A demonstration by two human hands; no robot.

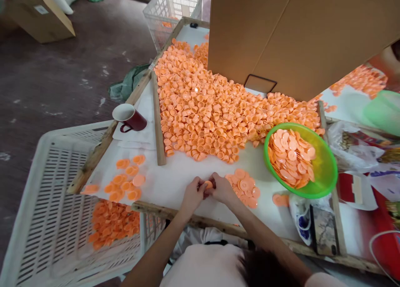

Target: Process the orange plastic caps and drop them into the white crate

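Near the table's front edge, my left hand [193,193] and my right hand [222,188] meet, their fingers closed around one small orange plastic piece [208,184]. Part of the piece is hidden by the fingertips. Just right of my right hand lies a loose cluster of flat orange discs [243,187]. More discs fill part of a green plastic basin [325,170] further right. Behind my hands spreads a big heap of small orange cups [206,112]. To the left, a group of orange pieces [125,180] rests at the table's edge.
A white slatted crate [59,187] with orange pieces inside stands low at the left. A dark red mug [135,119] sits beyond a wooden strip [158,124]. A tall cardboard box [281,32] blocks the back right. A phone [324,230] lies front right.
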